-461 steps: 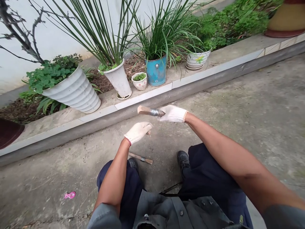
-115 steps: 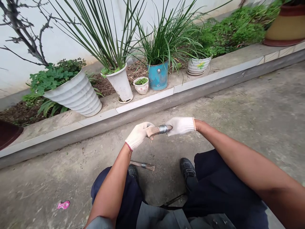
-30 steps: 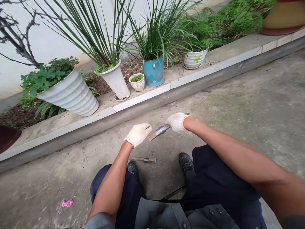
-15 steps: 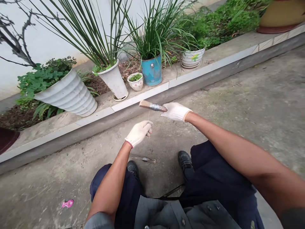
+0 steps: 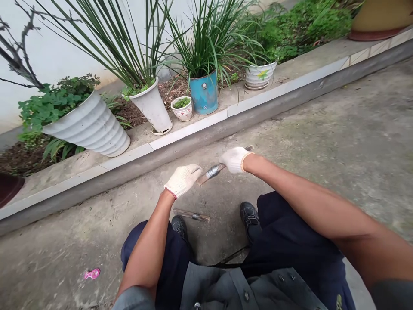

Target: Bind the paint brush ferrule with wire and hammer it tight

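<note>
My right hand, in a white knit glove, is closed around a wooden stick. Silvery wire is wound in a thick band about the stick's middle, and the stick's lower end points down towards my left hand. My left hand, gloved too, has its fingers pinched together right by that end. The loose strand of wire between hand and stick is too fine to follow here. On the concrete below lies a second wire-wound stick, near my left shoe.
A low tiled ledge crosses in front of me. On it stand a ribbed white pot, a tall white pot, a small patterned pot, a blue pot and another white pot. A pink item lies on the ground.
My right hand has swung the wire-wound stick round, so its free end has dropped from pointing up-left to down-left. My left hand has shifted slightly left, staying close to the stick.
</note>
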The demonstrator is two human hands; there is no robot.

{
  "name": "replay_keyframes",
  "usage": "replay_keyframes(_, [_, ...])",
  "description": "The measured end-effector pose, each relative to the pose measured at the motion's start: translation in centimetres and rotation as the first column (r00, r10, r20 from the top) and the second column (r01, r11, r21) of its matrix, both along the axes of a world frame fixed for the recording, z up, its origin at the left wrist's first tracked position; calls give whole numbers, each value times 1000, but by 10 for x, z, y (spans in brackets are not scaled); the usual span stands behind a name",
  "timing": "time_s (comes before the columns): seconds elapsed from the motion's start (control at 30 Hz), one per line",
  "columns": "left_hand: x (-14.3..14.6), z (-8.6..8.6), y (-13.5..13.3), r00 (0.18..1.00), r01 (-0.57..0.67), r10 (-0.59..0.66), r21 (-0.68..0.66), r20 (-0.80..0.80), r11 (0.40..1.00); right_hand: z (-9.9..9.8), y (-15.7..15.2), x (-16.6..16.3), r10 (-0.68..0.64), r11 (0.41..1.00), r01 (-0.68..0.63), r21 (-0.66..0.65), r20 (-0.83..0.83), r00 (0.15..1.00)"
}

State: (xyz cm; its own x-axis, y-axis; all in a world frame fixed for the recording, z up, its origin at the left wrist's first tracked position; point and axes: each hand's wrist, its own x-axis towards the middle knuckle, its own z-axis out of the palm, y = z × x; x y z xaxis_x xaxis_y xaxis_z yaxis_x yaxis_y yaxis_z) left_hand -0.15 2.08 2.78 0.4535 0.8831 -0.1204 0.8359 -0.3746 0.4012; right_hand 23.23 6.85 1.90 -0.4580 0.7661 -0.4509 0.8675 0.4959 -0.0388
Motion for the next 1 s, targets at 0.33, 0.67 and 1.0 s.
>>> replay_keyframes(0.33, [1, 13, -3, 866, -101, 249, -337, 434, 936, 13, -1, 22, -111, 983, 17, -181, -525, 844])
replay_keyframes(0.67, [14, -12, -7, 908, -88, 254, -442, 333, 893, 9, 9, 1, -260, 947, 282, 155, -147, 954])
replay_keyframes(1.0, [2, -9, -3, 1000, -20, 20, -78, 4, 997, 6, -7, 5, 145, 986, -144, -84, -1, 989])
